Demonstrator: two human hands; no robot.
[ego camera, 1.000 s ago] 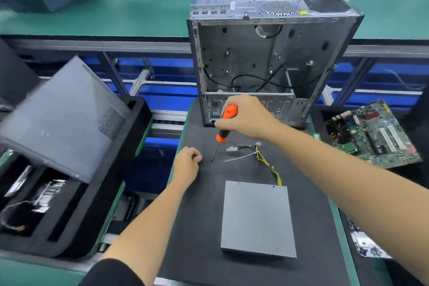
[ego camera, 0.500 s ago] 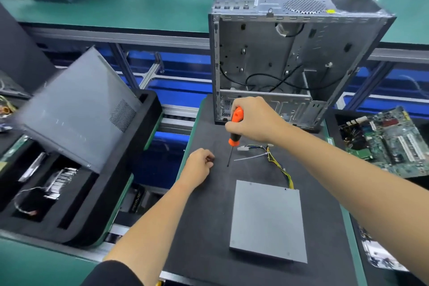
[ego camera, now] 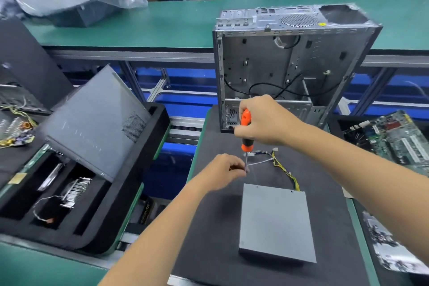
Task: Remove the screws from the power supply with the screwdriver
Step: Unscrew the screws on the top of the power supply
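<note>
Right hand (ego camera: pixel 262 121) wrapped round orange screwdriver (ego camera: pixel 245 131) handle, shaft pointing down. Left hand (ego camera: pixel 226 170) fingers curled, pinching shaft near tip. Grey power supply (ego camera: pixel 275 222) flat on black mat (ego camera: pixel 209 227), near the hands, yellow wire bundle (ego camera: pixel 286 170) trailing behind. Open PC case (ego camera: pixel 290 65) upright behind. Motherboard (ego camera: pixel 394 139) right; foam tray (ego camera: pixel 88 195) with grey side panel (ego camera: pixel 92 123) left.

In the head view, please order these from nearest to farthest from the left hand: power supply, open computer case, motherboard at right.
From the left hand:
1. Power supply, just below-right on the mat.
2. Open computer case, standing behind.
3. Motherboard, far right.
</note>
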